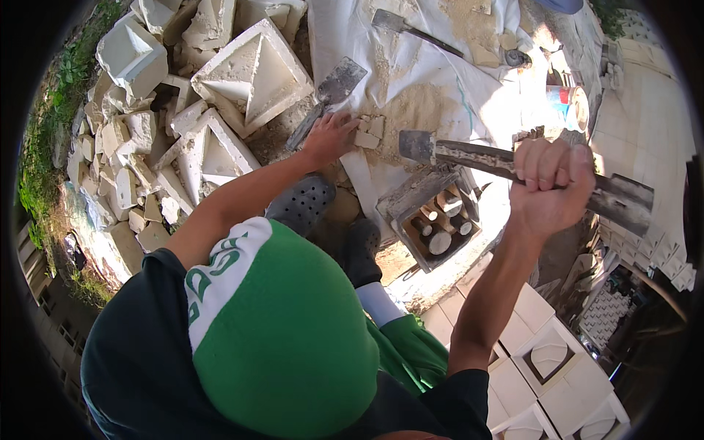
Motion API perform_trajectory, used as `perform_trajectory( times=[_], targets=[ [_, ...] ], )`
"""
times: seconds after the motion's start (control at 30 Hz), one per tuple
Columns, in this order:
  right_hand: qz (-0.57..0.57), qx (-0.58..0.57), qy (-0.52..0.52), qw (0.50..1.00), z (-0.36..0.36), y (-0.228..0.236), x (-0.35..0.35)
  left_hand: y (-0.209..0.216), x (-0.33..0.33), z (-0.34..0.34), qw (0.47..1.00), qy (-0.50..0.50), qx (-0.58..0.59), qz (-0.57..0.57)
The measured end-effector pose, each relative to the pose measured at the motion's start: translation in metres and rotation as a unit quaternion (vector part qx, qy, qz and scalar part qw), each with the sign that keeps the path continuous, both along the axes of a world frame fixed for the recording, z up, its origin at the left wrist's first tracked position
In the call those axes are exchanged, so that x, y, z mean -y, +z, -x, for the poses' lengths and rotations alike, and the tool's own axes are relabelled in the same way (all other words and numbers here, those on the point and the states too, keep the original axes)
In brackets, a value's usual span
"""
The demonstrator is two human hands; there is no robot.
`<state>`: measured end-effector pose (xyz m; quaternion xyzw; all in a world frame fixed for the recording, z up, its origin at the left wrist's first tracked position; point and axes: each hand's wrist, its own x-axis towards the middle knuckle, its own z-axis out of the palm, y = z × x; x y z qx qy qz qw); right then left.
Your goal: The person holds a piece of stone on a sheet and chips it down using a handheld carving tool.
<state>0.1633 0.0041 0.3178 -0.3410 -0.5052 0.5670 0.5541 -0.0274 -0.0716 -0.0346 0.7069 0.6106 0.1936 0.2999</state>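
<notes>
My right hand (554, 176) is wrapped around a long, worn tool (484, 158) with a flat dark blade at its left end. It is raised above the white sheet, with the blade over the sandy crumbs. Lower down and to its left, my left hand (331, 138) has its fingers against pale broken chunks (370, 132), which look like plaster or clay. Close to that hand lie a flat grey metal blade (341, 81) and a dark bar-like piece (304, 128).
A pile of pale rubble (121, 147) and broken hollow blocks (257, 77) fills the left side. An open box (389, 213) holds several round rods. Another flat-bladed tool (418, 35) lies on the white sheet (337, 29). Cream molded blocks (513, 389) are stacked lower right.
</notes>
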Motion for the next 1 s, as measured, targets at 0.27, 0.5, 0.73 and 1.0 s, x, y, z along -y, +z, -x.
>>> perform_trajectory(
  times=[0.27,0.5,0.73,1.0],
  targets=[
    [-0.041,0.027,-0.194,0.98,0.007,0.044,0.007,-0.007,0.0,-0.001,0.999,0.014,0.047,-0.013],
    [0.053,-0.03,-0.298,0.953,0.019,-0.147,0.021,-0.006,-0.006,0.004,0.996,-0.015,0.078,-0.046],
    [0.054,0.007,-0.184,0.981,0.01,-0.043,0.007,-0.002,0.003,0.004,0.995,0.001,0.081,-0.051],
    [-0.016,-0.008,-0.205,0.979,0.005,0.039,0.003,-0.008,-0.001,-0.001,0.978,0.069,0.197,-0.024]
  ],
)
